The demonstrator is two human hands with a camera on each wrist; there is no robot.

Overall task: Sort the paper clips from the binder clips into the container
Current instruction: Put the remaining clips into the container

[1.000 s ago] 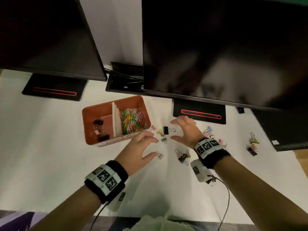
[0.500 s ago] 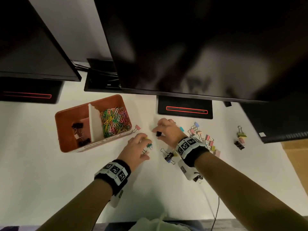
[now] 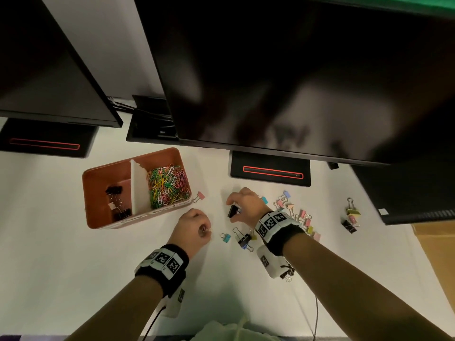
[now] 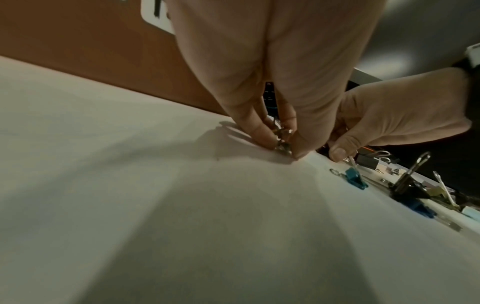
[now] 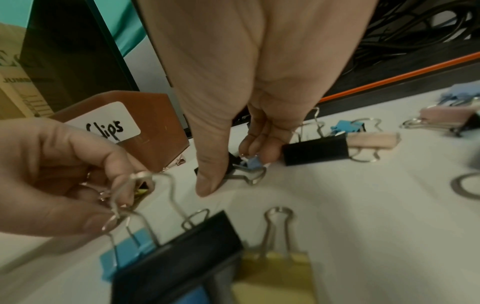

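An orange container (image 3: 98,193) has a white divider; black binder clips (image 3: 115,200) lie in its left part and coloured paper clips (image 3: 168,185) in its right. My left hand (image 3: 205,232) hovers just right of the container's front corner and pinches a small yellow binder clip (image 5: 141,190) by its wire handles (image 4: 281,139). Further right, my right hand (image 3: 232,209) pinches a black binder clip (image 3: 232,210) between thumb and fingers at the table, and a small blue clip (image 5: 253,162) touches its fingertips.
Loose binder clips lie on the white table: a pink one (image 3: 200,196) by the container, a teal one (image 3: 226,237), black and blue ones (image 3: 243,239), a pastel pile (image 3: 300,215) and a group (image 3: 350,217) far right. Two monitors overhang; a stand (image 3: 270,168) sits behind.
Both hands were spread open above the clips. They came down; the left closed on a small clip and drew back, and the right closed on the black clip.
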